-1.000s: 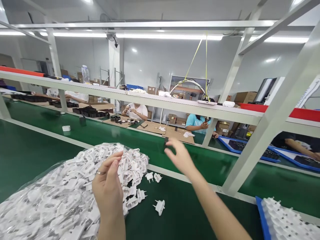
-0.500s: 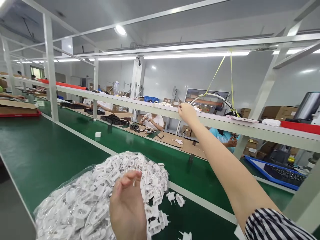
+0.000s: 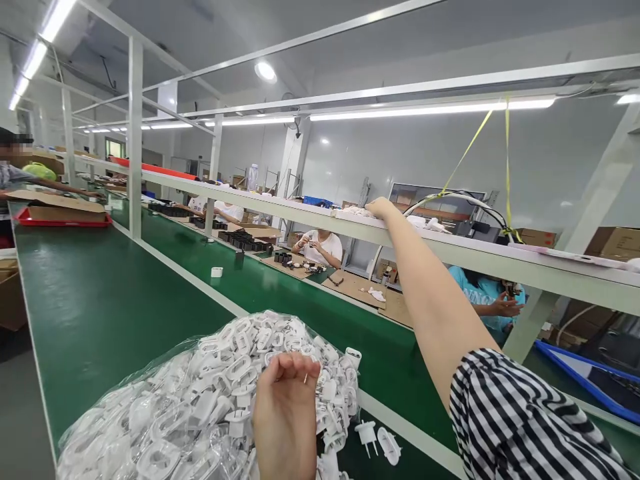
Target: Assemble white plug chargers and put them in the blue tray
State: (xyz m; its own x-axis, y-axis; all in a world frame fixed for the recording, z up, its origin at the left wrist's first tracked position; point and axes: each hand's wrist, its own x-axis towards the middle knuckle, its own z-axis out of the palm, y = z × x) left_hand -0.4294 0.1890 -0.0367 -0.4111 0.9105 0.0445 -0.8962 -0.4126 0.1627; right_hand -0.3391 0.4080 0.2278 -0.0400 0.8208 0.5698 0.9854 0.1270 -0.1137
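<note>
Your left hand (image 3: 289, 410) sits half-open, fingers curled, before the bagged white plug parts (image 3: 200, 400); two loose plugs (image 3: 367, 433) lie right of them. The shelf (image 3: 295, 209) crosses ahead; your right hand (image 3: 382, 208) reaches it, grip hidden. Leftward, the desk (image 3: 130, 300) stretches to its pale edge.

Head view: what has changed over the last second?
The right hand has risen from over the belt to the shelf, beside white pieces; any grip is hidden. The left hand has turned its palm to the camera. The view has swung left. The plug pile and two loose plugs near it stayed put.
</note>
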